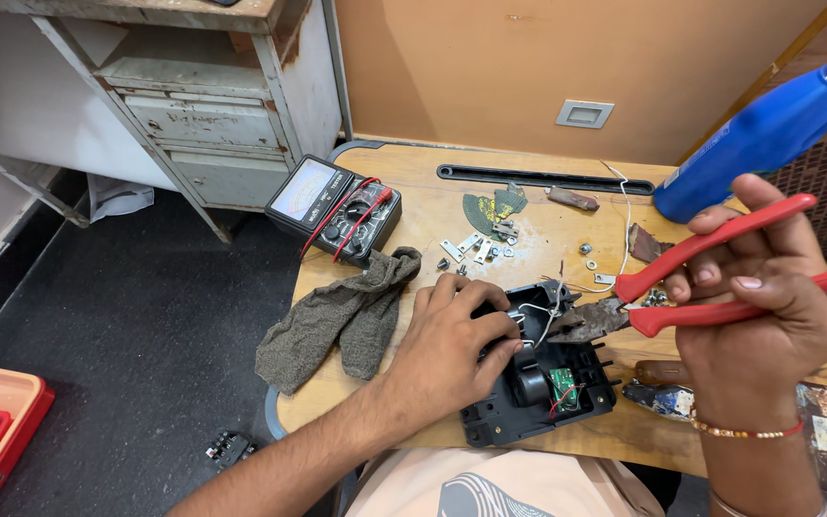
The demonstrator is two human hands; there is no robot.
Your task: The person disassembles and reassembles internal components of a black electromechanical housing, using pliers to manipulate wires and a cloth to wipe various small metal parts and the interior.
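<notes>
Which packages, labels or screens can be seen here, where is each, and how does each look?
Multimeter: back left of the table, black box with a pale dial face, red leads across it.
Bottle: back right, blue plastic, lying tilted, pale label strip.
Wall plate: on the orange wall, grey rectangle.

Orange wall (528, 57), dark floor (126, 316), metal desk (212, 105) (worn)

Small wooden table (413, 182), crowded with repair clutter

A black multimeter (333, 208) with red leads sits at its far left corner; a grey cloth (342, 316) droops over the near left edge; an opened black plastic casing (538, 383) lies near the front; small metal brackets (466, 247) and washers scatter mid-table; a long black strip (543, 178) lies by the wall; a blue bottle (768, 129) stands far right.
</notes>
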